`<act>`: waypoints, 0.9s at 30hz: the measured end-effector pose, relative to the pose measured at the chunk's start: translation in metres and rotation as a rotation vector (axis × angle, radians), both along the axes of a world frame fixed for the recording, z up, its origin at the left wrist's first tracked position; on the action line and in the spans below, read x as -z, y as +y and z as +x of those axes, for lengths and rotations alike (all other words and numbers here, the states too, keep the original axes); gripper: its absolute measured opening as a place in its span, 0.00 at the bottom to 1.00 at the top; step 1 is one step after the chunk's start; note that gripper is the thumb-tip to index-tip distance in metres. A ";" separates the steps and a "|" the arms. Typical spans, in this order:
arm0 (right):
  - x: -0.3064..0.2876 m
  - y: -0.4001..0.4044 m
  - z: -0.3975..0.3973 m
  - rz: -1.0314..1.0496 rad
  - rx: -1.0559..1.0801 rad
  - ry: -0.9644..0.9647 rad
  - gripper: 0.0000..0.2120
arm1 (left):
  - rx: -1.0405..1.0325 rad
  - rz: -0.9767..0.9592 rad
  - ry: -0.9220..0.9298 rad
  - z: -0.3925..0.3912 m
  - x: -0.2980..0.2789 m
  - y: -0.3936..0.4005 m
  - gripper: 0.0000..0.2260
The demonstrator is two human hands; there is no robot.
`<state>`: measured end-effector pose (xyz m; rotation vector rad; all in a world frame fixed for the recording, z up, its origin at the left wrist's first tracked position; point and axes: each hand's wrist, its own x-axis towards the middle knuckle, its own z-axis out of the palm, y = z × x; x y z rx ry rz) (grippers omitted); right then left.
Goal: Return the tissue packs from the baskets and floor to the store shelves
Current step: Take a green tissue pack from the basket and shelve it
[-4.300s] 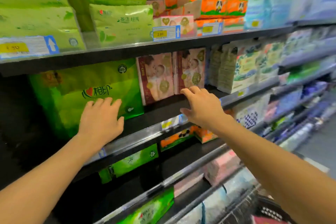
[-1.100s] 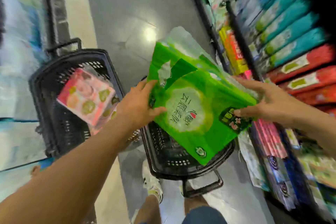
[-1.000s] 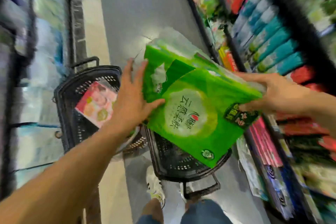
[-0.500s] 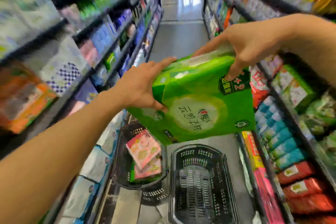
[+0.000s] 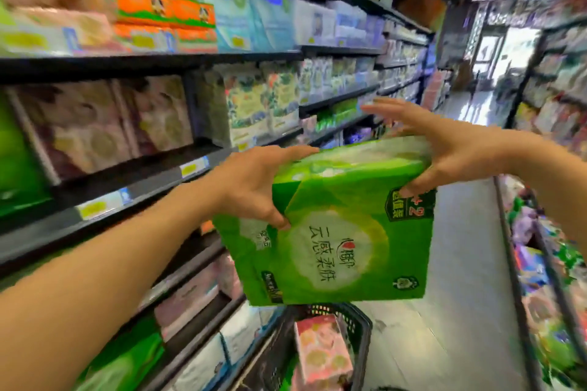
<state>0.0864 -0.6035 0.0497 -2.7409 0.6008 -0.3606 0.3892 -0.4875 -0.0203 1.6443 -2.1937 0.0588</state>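
I hold a large green tissue pack (image 5: 336, 232) in the air between both hands, in front of the left-hand shelves. My left hand (image 5: 254, 184) grips its upper left corner, fingers over the top and thumb on the printed face. My right hand (image 5: 444, 149) holds the upper right corner, thumb pressed on the face and fingers spread over the top. Below the pack a black basket (image 5: 359, 324) stands on the floor with a pink tissue pack (image 5: 320, 349) inside.
Dark shelves (image 5: 152, 187) full of tissue packs run along the left, with another green pack (image 5: 16, 162) at the far left of the middle shelf. More stocked shelves (image 5: 552, 263) line the right side. The grey aisle floor (image 5: 460, 311) runs ahead between them.
I lifted the green pack out of the basket and turned from looking at the floor toward the left shelves. The pack is now raised to shelf height, still held in both hands.
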 end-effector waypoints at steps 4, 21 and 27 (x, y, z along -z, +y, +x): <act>0.030 0.002 0.056 0.148 0.042 -0.412 0.66 | -0.202 -0.084 -0.025 0.055 -0.028 0.065 0.53; 0.102 0.150 0.334 0.466 -0.118 -0.794 0.37 | -0.777 -0.331 -0.594 0.179 -0.066 0.295 0.49; 0.064 0.166 0.389 0.594 -0.204 -0.885 0.30 | -0.867 -0.484 -0.739 0.198 -0.085 0.323 0.52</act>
